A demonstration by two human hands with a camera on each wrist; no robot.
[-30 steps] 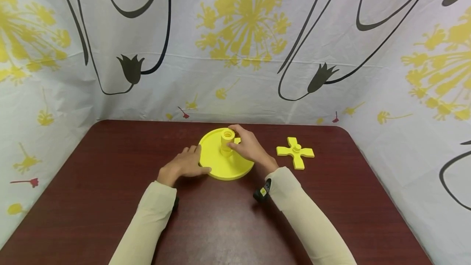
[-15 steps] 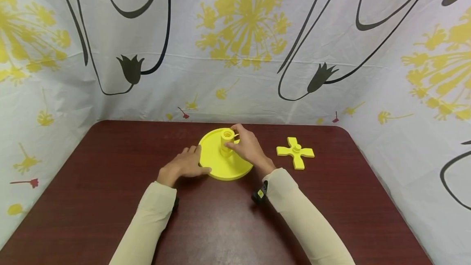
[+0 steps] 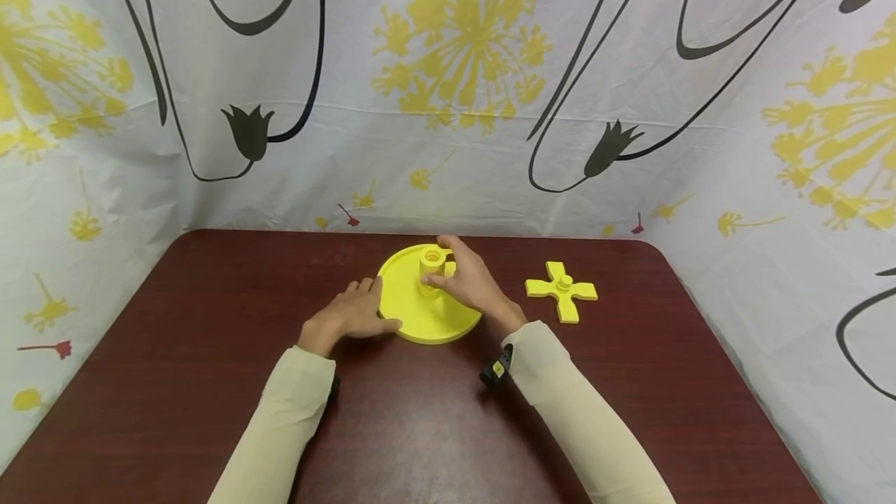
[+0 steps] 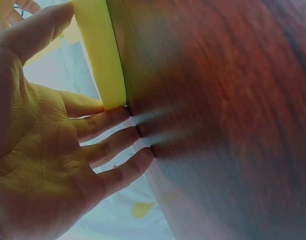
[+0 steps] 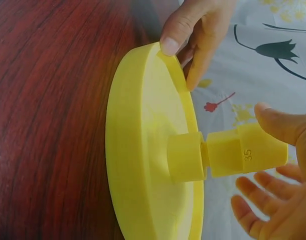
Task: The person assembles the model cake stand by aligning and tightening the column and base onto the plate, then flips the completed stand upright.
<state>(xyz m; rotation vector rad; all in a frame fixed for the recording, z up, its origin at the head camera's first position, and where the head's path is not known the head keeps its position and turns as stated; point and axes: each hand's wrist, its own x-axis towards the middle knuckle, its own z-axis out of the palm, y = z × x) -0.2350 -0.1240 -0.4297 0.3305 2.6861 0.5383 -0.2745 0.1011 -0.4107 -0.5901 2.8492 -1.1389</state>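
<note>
Back cloth: white cloth [image 3: 294,193] with big yellow flowers and grey stems hangs at 12 o'clock, past the table's far edge.
Table: dark red-brown table [image 3: 175,379], with the wood lines showing.
Round plate: the yellow plate [image 3: 434,325] with a raised rim lies flat near the far edge, between the two hands.
Post: a short round post [image 5: 185,157] stands up in the middle of the plate.
Top piece: a thicker piece [image 5: 228,152] sits on the post, past a thin neck. It has "35" on its side and a hole in its top.
Left hand: the left hand [image 3: 353,311] is spread wide at the plate's 9 o'clock. Its thumb touches the rim at about 7 to 8 o'clock; the other fingers are almost straight, and one touches the rim too.
Right hand: the right hand [image 3: 472,278] is at 3 o'clock of the post. Its thumb and fingers are loose and wide apart, with the top piece between them. The fingers do not squeeze it; I cannot tell if the thumb touches.
Cross: a yellow cross [image 3: 560,286] with a knob lies at the plate's 3 o'clock, beyond the right hand.
</note>
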